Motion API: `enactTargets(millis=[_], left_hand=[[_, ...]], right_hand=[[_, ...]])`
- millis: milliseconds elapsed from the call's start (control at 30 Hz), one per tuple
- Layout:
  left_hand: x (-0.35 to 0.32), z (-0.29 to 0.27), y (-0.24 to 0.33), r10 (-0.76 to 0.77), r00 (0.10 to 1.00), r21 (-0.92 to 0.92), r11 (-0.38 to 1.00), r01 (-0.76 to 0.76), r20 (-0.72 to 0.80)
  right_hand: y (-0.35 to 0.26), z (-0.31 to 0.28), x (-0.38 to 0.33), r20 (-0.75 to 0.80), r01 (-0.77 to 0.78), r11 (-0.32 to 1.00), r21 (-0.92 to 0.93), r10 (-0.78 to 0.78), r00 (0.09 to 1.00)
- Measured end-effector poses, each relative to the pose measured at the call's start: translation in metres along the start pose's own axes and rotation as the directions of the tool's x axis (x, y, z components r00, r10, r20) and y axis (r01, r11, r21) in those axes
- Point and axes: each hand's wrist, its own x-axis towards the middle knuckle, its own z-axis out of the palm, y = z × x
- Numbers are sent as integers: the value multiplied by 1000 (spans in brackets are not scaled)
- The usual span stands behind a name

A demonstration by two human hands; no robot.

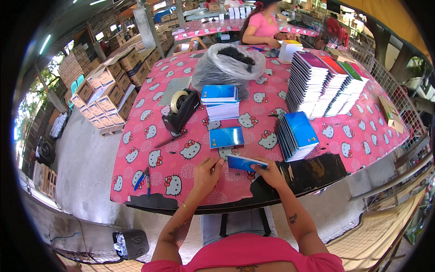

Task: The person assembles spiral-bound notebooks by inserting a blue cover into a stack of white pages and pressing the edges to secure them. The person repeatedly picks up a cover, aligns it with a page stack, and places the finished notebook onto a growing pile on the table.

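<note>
In my right hand is a small blue notebook, tilted on edge above the table, with the thumb on its cover. My left hand is closed beside the notebook's left end, its fingertips pinched together; whatever they hold, if anything, is too small to name. Just beyond lies another blue notebook, flat on the pink patterned tablecloth. To the right rises a stack of blue spiral notebooks. Behind the flat one stands a pile of unbound-looking blue-covered books.
A black tape dispenser and a loose black spiral coil lie left of centre. Blue pliers rest near the front left edge. A clear bag of black coils and tall notebook stacks stand farther back. Across the table works another person.
</note>
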Motion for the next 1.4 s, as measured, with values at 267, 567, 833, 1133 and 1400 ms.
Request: enactTargets(millis=[267, 567, 833, 1133, 1400], left_hand=[[14, -1, -24, 13, 994, 20, 1000, -15, 108], [35, -16, -18, 266, 853, -61, 962, -267, 449], [-20, 21, 22, 387, 882, 591, 657, -468, 269], [39, -12, 24, 449, 822, 137, 844, -519, 350], [52, -16, 16, 311, 777, -22, 933, -359, 547]], right_hand=[[-4, -1, -3, 28, 18, 999, -37, -17, 999], [-23, -3, -16, 56, -10, 999, -52, 13, 998], [-38, 16, -23, -141, 1, 998, 62, 8, 990], [-41, 10, -28, -17, -24, 999, -25, 23, 1000], [-43, 11, -29, -2, -27, 999, -38, 27, 1000]])
